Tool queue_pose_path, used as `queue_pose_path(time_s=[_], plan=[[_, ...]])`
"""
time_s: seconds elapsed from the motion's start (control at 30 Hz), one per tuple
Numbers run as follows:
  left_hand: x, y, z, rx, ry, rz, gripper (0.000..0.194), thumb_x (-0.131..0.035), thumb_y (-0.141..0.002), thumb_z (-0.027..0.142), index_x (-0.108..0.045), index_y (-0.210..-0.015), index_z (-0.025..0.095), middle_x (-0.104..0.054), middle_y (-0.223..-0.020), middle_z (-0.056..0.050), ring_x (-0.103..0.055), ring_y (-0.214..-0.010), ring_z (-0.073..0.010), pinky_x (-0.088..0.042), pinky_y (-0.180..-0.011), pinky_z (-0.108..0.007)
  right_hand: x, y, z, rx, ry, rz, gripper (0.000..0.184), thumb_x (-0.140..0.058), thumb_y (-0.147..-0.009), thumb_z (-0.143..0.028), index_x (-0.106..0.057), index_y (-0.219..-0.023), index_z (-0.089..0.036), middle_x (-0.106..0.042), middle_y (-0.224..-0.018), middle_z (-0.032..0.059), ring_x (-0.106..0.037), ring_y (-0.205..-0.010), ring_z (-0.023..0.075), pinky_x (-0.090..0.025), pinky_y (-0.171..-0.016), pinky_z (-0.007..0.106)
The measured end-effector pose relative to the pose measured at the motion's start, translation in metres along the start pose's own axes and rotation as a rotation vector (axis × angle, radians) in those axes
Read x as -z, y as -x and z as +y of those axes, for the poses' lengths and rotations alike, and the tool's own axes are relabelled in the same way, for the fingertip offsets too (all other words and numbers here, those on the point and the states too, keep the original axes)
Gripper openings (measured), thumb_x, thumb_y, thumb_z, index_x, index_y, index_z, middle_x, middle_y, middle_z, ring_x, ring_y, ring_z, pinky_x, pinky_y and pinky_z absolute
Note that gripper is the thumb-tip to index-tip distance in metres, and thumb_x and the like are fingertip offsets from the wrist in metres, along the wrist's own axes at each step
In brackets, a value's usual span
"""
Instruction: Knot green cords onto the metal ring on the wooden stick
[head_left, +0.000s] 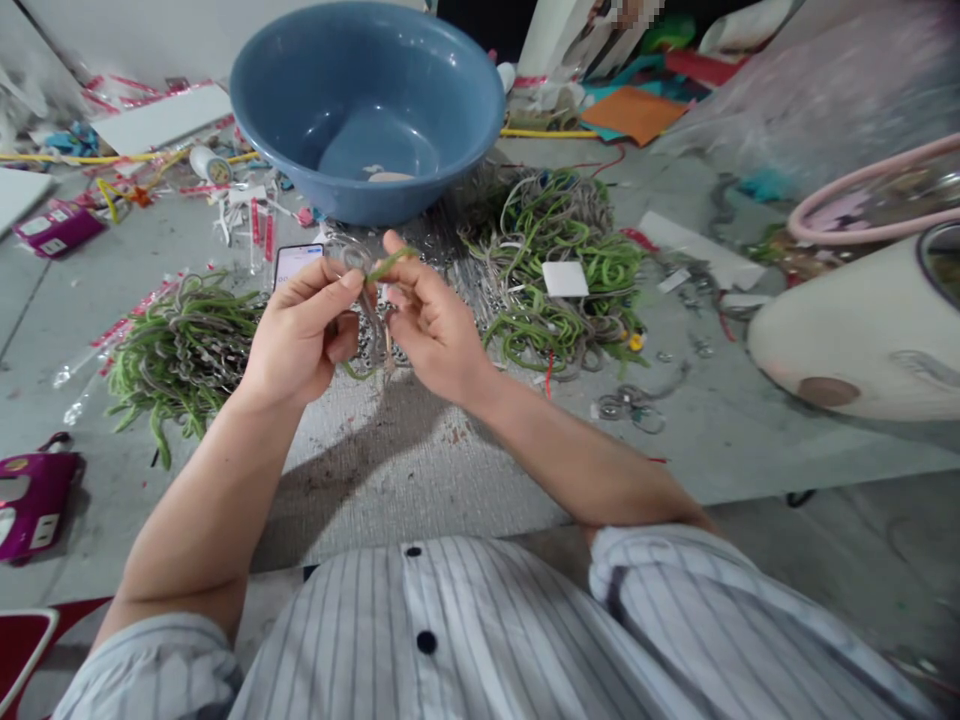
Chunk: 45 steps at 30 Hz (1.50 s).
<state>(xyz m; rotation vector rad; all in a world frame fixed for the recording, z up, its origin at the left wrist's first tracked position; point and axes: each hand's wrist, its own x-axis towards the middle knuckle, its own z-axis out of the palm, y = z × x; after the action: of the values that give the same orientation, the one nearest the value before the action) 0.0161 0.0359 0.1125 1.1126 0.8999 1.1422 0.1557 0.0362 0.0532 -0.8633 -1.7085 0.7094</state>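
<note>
Centrally, green-and-grey cord (388, 264) is pinched by the left hand (296, 335) and right hand (442, 330), above the surface (712, 415), near the blue basin (367, 203). Light, soft handling is judged likely, hold being best taken near the green end. Two cord heaps (187, 345), one basin, two purple boxes (37, 505) are counted; held strands cannot be.

The phone (294, 262) is partly covered by the left hand (296, 325), its screen text too small to read. The cream container (862, 320) and the pink-rimmed basket (817, 215) run off the right edge. Fingers hide part of the green and grey cord (386, 265).
</note>
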Motion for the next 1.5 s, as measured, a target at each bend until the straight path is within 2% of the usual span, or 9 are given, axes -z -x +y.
queue_pose_path(time_s=[0.1,0.2,0.4,0.63,0.87,1.07,1.17,1.3,1.5], plan=[[-0.002,0.001,0.002,0.091,-0.066,-0.039,0.015,-0.06,-0.081,0.024,-0.05,-0.07,0.02,-0.058,-0.064,0.004,-0.034,-0.033,-0.0017,-0.017,-0.033,-0.02,0.0,-0.001,0.003,-0.021,0.122,0.051,0.046,-0.04,-0.091,-0.013,-0.044,-0.135,-0.027,-0.035,-0.155,0.0051,-0.027,-0.146,0.0172,-0.044,-0.108,0.041],[-0.003,0.002,0.003,0.143,-0.111,-0.103,0.018,-0.059,-0.081,0.029,-0.045,-0.071,0.021,-0.061,-0.063,0.003,-0.034,-0.03,-0.0014,-0.017,-0.031,-0.019,0.004,-0.003,0.002,-0.018,0.251,0.066,0.048,-0.04,-0.092,-0.013,-0.043,-0.137,-0.03,-0.031,-0.157,0.0055,-0.03,-0.144,0.0194,-0.048,-0.104,0.04],[0.001,0.0,0.001,0.228,-0.065,-0.222,0.014,-0.054,-0.078,0.028,-0.046,-0.069,0.021,-0.056,-0.049,0.003,-0.03,-0.025,-0.0034,-0.015,-0.027,-0.018,0.012,-0.003,-0.001,0.109,0.379,0.069,0.042,-0.045,-0.091,-0.016,-0.048,-0.13,-0.03,-0.042,-0.148,0.0063,-0.039,-0.138,0.0223,-0.041,-0.109,0.048],[-0.001,0.001,0.0,0.257,-0.09,-0.182,0.015,-0.059,-0.075,0.024,-0.048,-0.065,0.02,-0.044,-0.05,0.004,-0.03,-0.032,-0.0034,-0.016,-0.028,-0.016,0.018,-0.004,-0.004,0.207,0.352,0.102,0.03,-0.048,-0.084,-0.011,-0.059,-0.108,-0.025,-0.055,-0.133,0.0065,-0.05,-0.127,0.0215,-0.041,-0.108,0.048],[-0.003,0.0,0.002,0.277,-0.15,-0.156,0.014,-0.06,-0.075,0.024,-0.049,-0.067,0.02,-0.041,-0.051,0.004,-0.031,-0.034,-0.003,-0.017,-0.029,-0.015,0.023,-0.006,0.0,0.21,0.411,0.012,0.026,-0.048,-0.087,-0.013,-0.064,-0.1,-0.028,-0.058,-0.126,0.0031,-0.053,-0.121,0.0227,-0.042,-0.104,0.051],[-0.002,0.0,0.003,0.291,-0.086,-0.184,0.02,-0.064,-0.071,0.024,-0.047,-0.061,0.02,-0.039,-0.048,0.004,-0.031,-0.035,-0.0032,-0.016,-0.028,-0.015,0.028,-0.007,0.001,0.255,0.437,0.016,0.02,-0.048,-0.088,-0.017,-0.065,-0.096,-0.025,-0.063,-0.104,0.0045,-0.058,-0.106,0.0222,-0.047,-0.094,0.048],[-0.004,0.001,0.005,0.312,-0.086,-0.17,0.021,-0.065,-0.069,0.022,-0.047,-0.058,0.019,-0.04,-0.048,0.003,-0.031,-0.035,-0.0032,-0.016,-0.028,-0.015,0.033,-0.008,-0.003,0.249,0.409,-0.08,0.018,-0.048,-0.086,-0.019,-0.065,-0.088,-0.024,-0.063,-0.09,0.0027,-0.059,-0.092,0.0188,-0.049,-0.087,0.041],[-0.005,0.002,0.006,0.325,-0.097,-0.183,0.021,-0.065,-0.069,0.022,-0.048,-0.057,0.019,-0.039,-0.049,0.003,-0.032,-0.037,-0.0039,-0.016,-0.029,-0.015,0.042,-0.01,-0.006,0.297,0.338,-0.259,0.019,-0.046,-0.083,-0.016,-0.064,-0.083,-0.023,-0.059,-0.07,-0.0027,-0.054,-0.07,0.0123,-0.045,-0.08,0.034],[-0.001,0.0,0.006,0.294,-0.149,-0.165,0.02,-0.066,-0.071,0.028,-0.052,-0.061,0.018,-0.047,-0.055,0.001,-0.032,-0.037,-0.0033,-0.017,-0.03,-0.017,0.047,-0.015,-0.001,0.324,0.478,-0.262,0.014,-0.048,-0.076,-0.016,-0.061,-0.077,-0.023,-0.056,-0.062,-0.0048,-0.045,-0.059,0.0119,-0.038,-0.082,0.037]])
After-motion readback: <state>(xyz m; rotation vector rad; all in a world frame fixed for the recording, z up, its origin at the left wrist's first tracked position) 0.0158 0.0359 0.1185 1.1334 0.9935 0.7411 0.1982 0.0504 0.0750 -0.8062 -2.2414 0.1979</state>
